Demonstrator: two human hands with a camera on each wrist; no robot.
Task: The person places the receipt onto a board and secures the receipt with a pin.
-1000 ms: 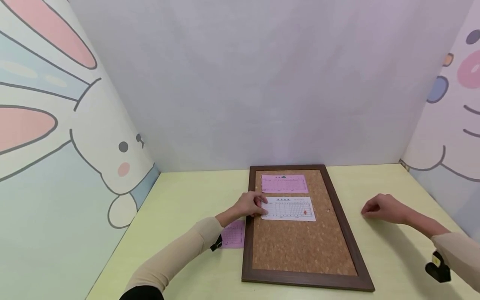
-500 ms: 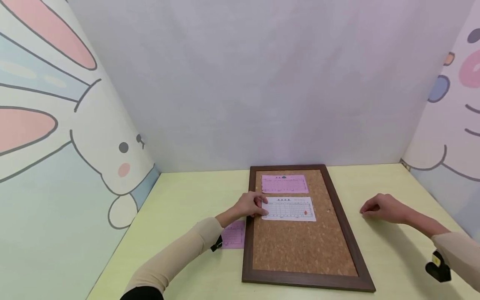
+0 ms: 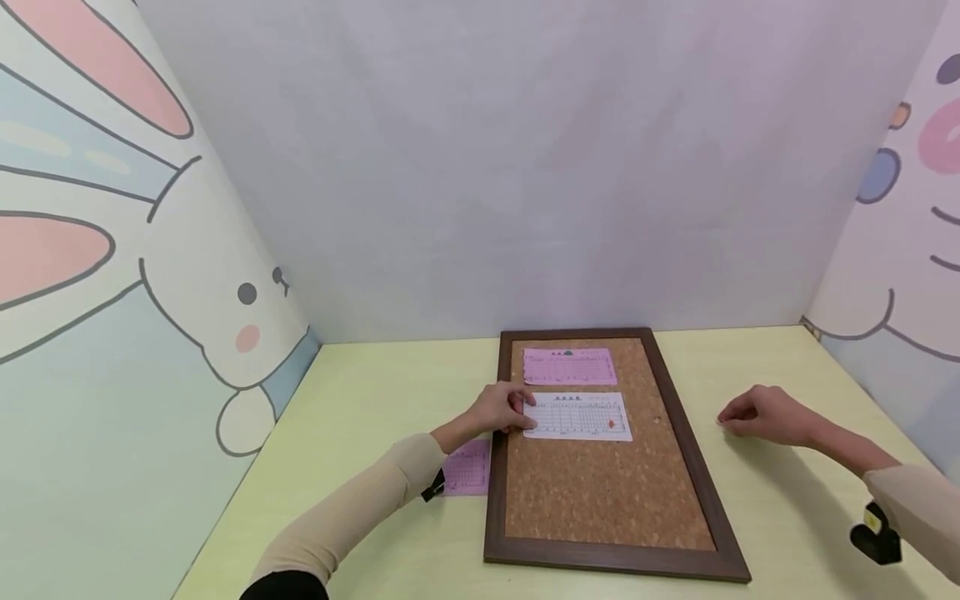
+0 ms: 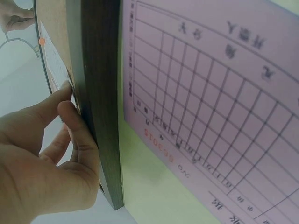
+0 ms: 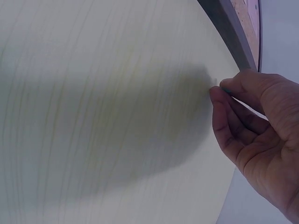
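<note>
Beige sleeves (image 3: 348,508): worn on both arms, with a dark device (image 3: 876,537) fixed near each cuff.
Corkboard (image 3: 600,500): laid on the yellowish tabletop (image 3: 390,383), bordered by a dark brown frame (image 3: 615,560).
Lower pink slip (image 3: 467,469): placed on the tabletop just beside the frame's left side, partly covered by the left arm.
Left hand (image 3: 498,408): reached over the frame's left side; the fingers are curled, and the left edge of the white slip (image 3: 573,416) is held by thumb and forefinger.
White slip: laid on the cork, printed with a grid, marked by an orange-red dot (image 3: 611,424) toward its right end.
Right hand (image 3: 772,415): held beyond the frame's right side; a small greenish thing (image 5: 225,88), mostly hidden, is pinched between the fingers.
Upper pink slip (image 3: 568,367): laid on the cork just past the white slip.
Back wall (image 3: 525,167): coloured pale grey.
</note>
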